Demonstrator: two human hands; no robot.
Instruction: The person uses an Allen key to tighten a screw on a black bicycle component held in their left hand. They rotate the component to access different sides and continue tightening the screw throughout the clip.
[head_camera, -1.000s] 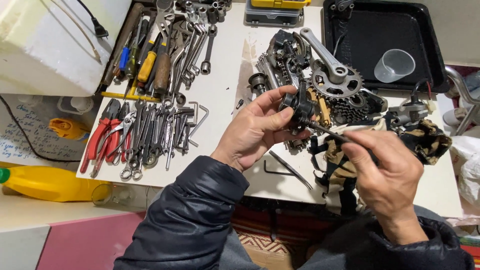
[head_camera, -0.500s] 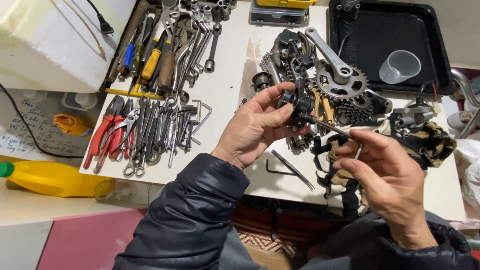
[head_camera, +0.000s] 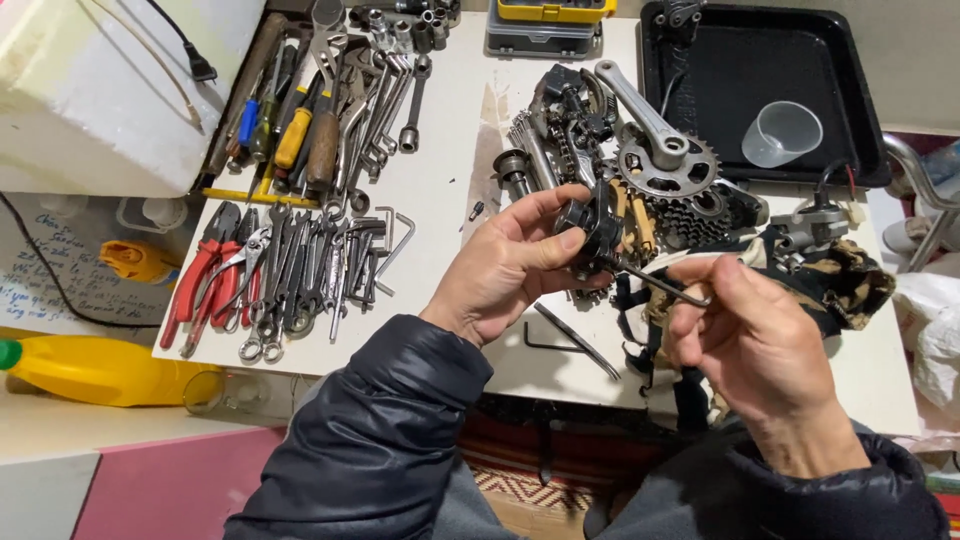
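A person in a dark padded jacket works over a white bench crowded with bicycle parts and hand tools. The left hand is raised above the middle of the bench, its fingers clenched around a small black bicycle component, thumb on its near face. The right hand, nearer and to the right, pinches a slim hex key between thumb and fingertips; the key's far tip meets the black component, though the exact seat is too small to make out.

Just beyond the hands lies a heap of drivetrain parts: a silver crank arm with chainring, a toothed cassette and a length of chain. A black tray sits at the far right, holding a clear plastic cup. A patterned rag lies bunched at the right edge of the bench, under a grey metal part.

On the left half of the bench, red-handled pliers rest beside a row of spanners and loose hex keys, with screwdrivers and sockets farther back. Two more thin black tools lie on the bench below the left hand. A yellow bottle lies on a lower surface at the near left.
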